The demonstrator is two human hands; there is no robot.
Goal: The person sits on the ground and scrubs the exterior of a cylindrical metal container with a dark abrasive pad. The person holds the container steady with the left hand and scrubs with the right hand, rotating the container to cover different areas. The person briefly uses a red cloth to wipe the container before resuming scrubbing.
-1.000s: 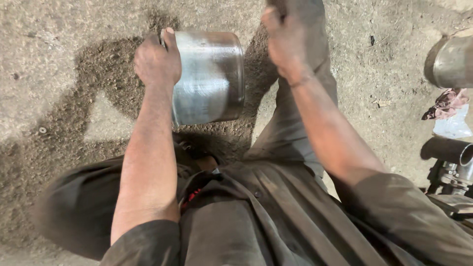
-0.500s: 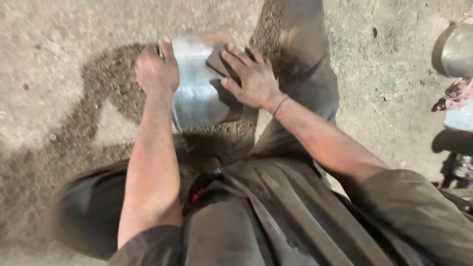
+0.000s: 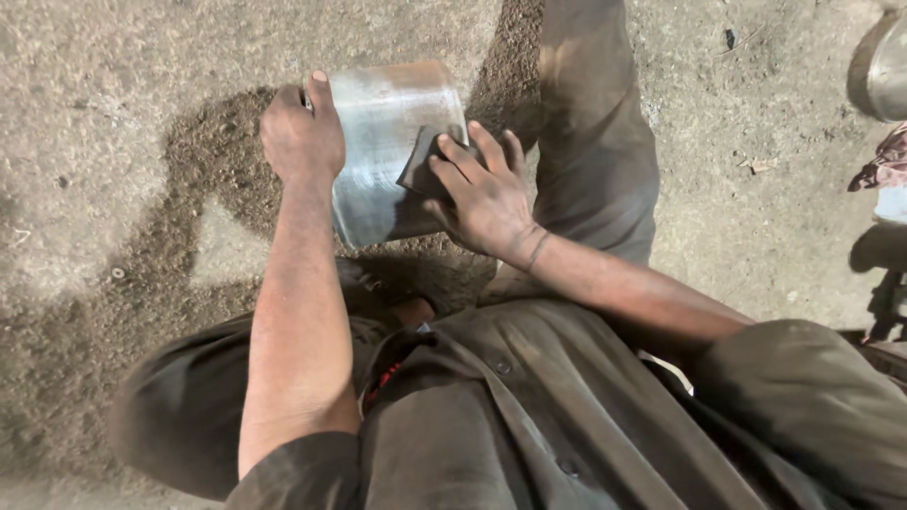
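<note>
A shiny metal pot (image 3: 378, 132) lies on its side on the dusty ground between my knees. My left hand (image 3: 300, 137) grips its rim on the left side and steadies it. My right hand (image 3: 482, 194) presses a small dark abrasive pad (image 3: 422, 168) flat against the pot's outer wall, fingers spread over the pad. The lower part of the pot is hidden behind my arms and clothing.
My right leg (image 3: 590, 132) in dark trousers stretches up beside the pot. Another metal vessel (image 3: 888, 76) stands at the right edge, with a crumpled cloth (image 3: 883, 165) below it. Dark damp soil (image 3: 198, 161) surrounds the pot on the concrete ground.
My right hand came down from above the knee onto the pot's wall with the dark pad and slid toward the pot's right side. The left hand kept its grip on the rim.
</note>
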